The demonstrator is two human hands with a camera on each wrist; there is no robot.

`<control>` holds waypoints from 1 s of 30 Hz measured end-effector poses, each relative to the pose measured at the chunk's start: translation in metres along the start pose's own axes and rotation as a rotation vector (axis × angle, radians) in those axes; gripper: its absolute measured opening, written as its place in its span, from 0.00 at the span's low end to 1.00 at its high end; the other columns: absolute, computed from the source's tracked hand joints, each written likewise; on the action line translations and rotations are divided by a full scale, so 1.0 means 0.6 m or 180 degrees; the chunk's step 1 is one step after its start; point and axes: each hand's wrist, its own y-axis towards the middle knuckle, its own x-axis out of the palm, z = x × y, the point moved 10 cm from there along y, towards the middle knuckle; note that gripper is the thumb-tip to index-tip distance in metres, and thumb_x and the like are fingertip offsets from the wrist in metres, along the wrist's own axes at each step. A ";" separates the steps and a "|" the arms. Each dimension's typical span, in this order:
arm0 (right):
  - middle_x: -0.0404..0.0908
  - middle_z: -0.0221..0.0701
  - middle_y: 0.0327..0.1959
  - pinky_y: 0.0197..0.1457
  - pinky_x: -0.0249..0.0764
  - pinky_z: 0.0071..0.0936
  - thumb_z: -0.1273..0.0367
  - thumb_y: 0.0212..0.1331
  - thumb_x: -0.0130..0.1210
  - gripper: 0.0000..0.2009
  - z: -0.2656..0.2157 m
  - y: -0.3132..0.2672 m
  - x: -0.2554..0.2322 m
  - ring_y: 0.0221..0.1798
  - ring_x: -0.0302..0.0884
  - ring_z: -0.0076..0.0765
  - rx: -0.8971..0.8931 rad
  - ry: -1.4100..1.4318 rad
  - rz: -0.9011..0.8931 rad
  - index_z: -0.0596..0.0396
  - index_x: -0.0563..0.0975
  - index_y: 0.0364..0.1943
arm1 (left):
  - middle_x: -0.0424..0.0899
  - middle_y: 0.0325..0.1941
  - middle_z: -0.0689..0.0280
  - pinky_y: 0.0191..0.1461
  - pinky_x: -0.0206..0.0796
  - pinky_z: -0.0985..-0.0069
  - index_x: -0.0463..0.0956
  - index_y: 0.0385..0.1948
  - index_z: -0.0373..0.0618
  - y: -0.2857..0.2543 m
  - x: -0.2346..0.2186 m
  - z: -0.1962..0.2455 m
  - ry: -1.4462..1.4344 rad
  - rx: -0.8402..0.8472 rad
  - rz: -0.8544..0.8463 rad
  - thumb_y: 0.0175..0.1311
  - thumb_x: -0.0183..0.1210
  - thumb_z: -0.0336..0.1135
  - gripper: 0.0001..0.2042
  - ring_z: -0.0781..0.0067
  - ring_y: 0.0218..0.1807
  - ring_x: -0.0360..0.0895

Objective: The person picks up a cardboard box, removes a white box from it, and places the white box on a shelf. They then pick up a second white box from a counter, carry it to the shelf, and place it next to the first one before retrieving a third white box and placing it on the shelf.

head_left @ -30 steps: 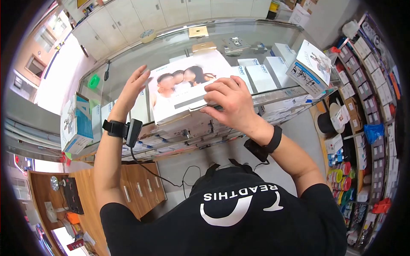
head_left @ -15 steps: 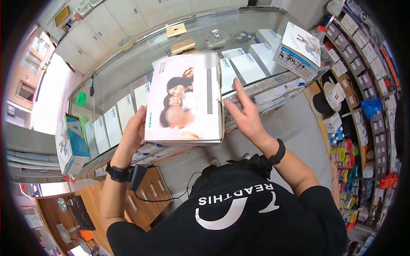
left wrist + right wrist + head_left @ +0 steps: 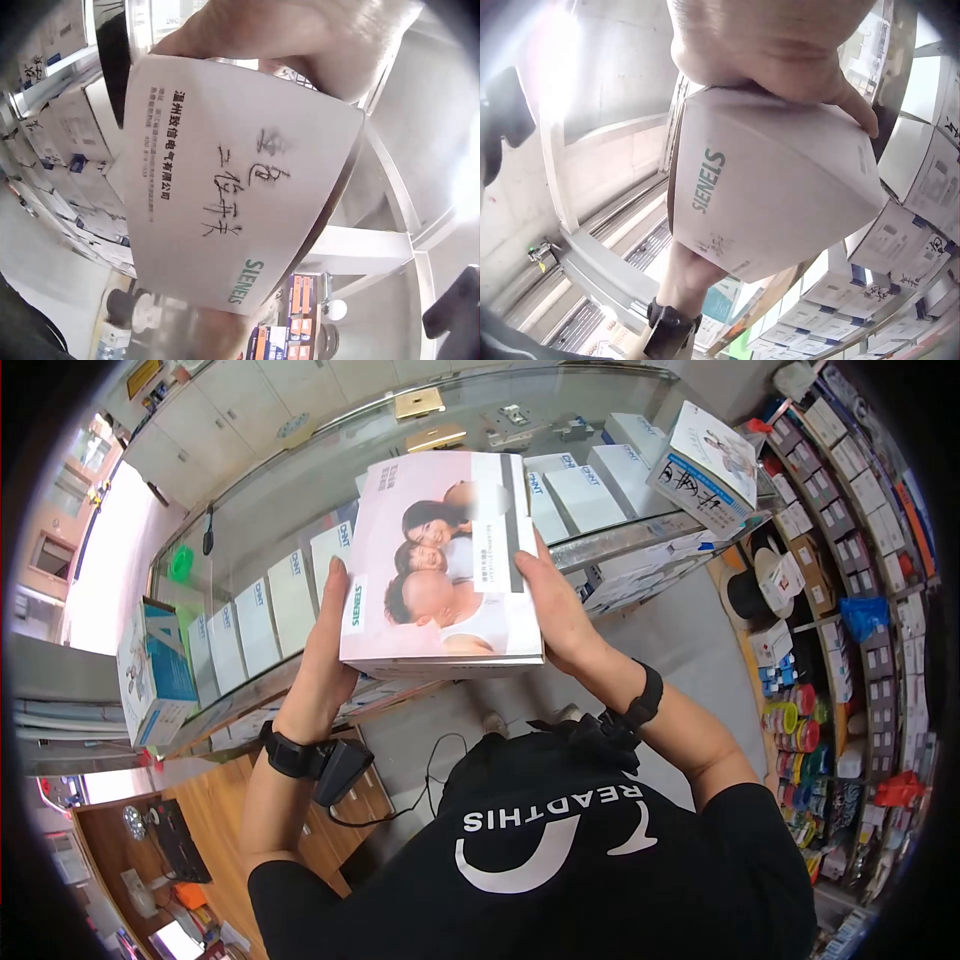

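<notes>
A pink and white cardboard box (image 3: 430, 610) with a family photo on its lid is held level in front of the body, above the near edge of the counter. My left hand (image 3: 325, 650) grips its left side, thumb up along the edge and the other fingers hidden beneath. On the opposite side my right hand (image 3: 562, 610) holds the box, its thumb along the right edge. Handwriting and green SIENELS print mark the side of the box (image 3: 240, 180) in the left wrist view; the right wrist view has the same green lettering on the box (image 3: 780, 187).
A glass counter (image 3: 245, 520) spans the front, with a row of white boxes (image 3: 255, 622) inside it. Larger printed boxes stand at its left end (image 3: 165, 670) and right end (image 3: 705, 470). Gold plates (image 3: 435, 438) lie towards the back. Stocked shelves (image 3: 850, 620) rise on the right.
The box has turned from lying on the counter to facing me and come nearer, off the glass. My right hand, apart from it half a second ago, now holds its right side.
</notes>
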 end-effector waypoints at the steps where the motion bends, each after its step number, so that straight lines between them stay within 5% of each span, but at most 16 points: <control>1: 0.65 0.39 0.53 0.56 0.66 0.26 0.67 0.63 0.30 0.22 -0.001 -0.004 0.000 0.54 0.66 0.31 0.0029 0.0004 -0.0024 0.61 0.51 0.59 | 0.71 0.55 0.59 0.57 0.62 0.75 0.60 0.57 0.39 -0.013 0.013 0.010 0.0007 -0.0012 0.0012 0.64 0.41 0.58 0.31 0.69 0.55 0.70; 4: 0.66 0.39 0.56 0.59 0.64 0.29 0.65 0.63 0.33 0.23 -0.016 -0.013 -0.008 0.56 0.67 0.34 0.0150 0.0162 -0.0081 0.58 0.55 0.61 | 0.70 0.56 0.58 0.57 0.62 0.73 0.60 0.57 0.40 -0.043 0.036 0.021 0.0128 -0.0010 0.0015 0.61 0.46 0.56 0.31 0.69 0.55 0.70; 7: 0.75 0.41 0.47 0.48 0.75 0.28 0.61 0.63 0.37 0.20 -0.028 -0.047 -0.027 0.45 0.77 0.35 0.0960 0.0380 0.0159 0.62 0.66 0.52 | 0.69 0.57 0.60 0.57 0.60 0.68 0.60 0.58 0.44 -0.086 0.069 0.011 0.0334 -0.0286 0.0080 0.58 0.51 0.54 0.30 0.69 0.57 0.66; 12: 0.74 0.42 0.47 0.48 0.74 0.28 0.62 0.63 0.38 0.20 -0.074 -0.143 -0.064 0.46 0.77 0.35 0.1104 0.0366 0.0403 0.64 0.65 0.52 | 0.69 0.56 0.60 0.57 0.60 0.67 0.60 0.57 0.43 -0.154 0.155 -0.010 0.0248 -0.0405 -0.0157 0.59 0.51 0.52 0.29 0.68 0.56 0.68; 14: 0.69 0.36 0.55 0.53 0.70 0.27 0.62 0.64 0.35 0.22 -0.088 -0.187 -0.082 0.52 0.71 0.31 0.1142 0.0447 0.0161 0.54 0.58 0.61 | 0.69 0.56 0.60 0.57 0.60 0.67 0.60 0.57 0.43 -0.180 0.197 -0.023 0.0306 -0.0339 -0.0225 0.59 0.51 0.52 0.29 0.68 0.56 0.68; 19: 0.69 0.37 0.55 0.53 0.70 0.26 0.62 0.65 0.35 0.22 -0.143 -0.328 -0.175 0.53 0.71 0.31 0.0927 0.0535 0.0415 0.55 0.59 0.61 | 0.71 0.55 0.62 0.56 0.61 0.67 0.61 0.57 0.45 -0.232 0.337 -0.092 0.0370 -0.0432 -0.0796 0.59 0.51 0.50 0.27 0.68 0.54 0.69; 21: 0.73 0.44 0.51 0.51 0.74 0.30 0.59 0.65 0.38 0.23 -0.162 -0.394 -0.235 0.49 0.76 0.39 0.0739 0.0567 0.0758 0.64 0.64 0.56 | 0.71 0.54 0.62 0.56 0.61 0.67 0.61 0.57 0.45 -0.233 0.388 -0.139 0.0468 -0.0587 -0.0929 0.59 0.51 0.50 0.27 0.68 0.54 0.69; 25: 0.74 0.43 0.49 0.50 0.75 0.30 0.59 0.64 0.41 0.23 -0.166 -0.531 -0.368 0.45 0.78 0.38 0.0581 0.0649 0.1397 0.65 0.67 0.53 | 0.70 0.55 0.62 0.57 0.61 0.67 0.60 0.57 0.46 -0.239 0.500 -0.254 0.0440 -0.1005 -0.1446 0.60 0.52 0.46 0.25 0.69 0.55 0.69; 28: 0.72 0.39 0.53 0.52 0.72 0.27 0.60 0.62 0.45 0.22 -0.181 -0.641 -0.462 0.50 0.74 0.33 0.0197 0.0613 0.2208 0.61 0.66 0.56 | 0.69 0.56 0.62 0.59 0.59 0.69 0.58 0.58 0.44 -0.241 0.610 -0.332 0.0256 -0.1163 -0.1837 0.61 0.51 0.42 0.25 0.68 0.56 0.68; 30: 0.69 0.37 0.56 0.54 0.69 0.26 0.62 0.62 0.45 0.24 -0.195 -0.692 -0.514 0.54 0.69 0.31 -0.0340 0.0714 0.2434 0.58 0.62 0.60 | 0.74 0.52 0.59 0.56 0.62 0.69 0.65 0.52 0.39 -0.213 0.657 -0.398 0.0380 -0.1215 -0.1747 0.61 0.50 0.43 0.22 0.66 0.51 0.73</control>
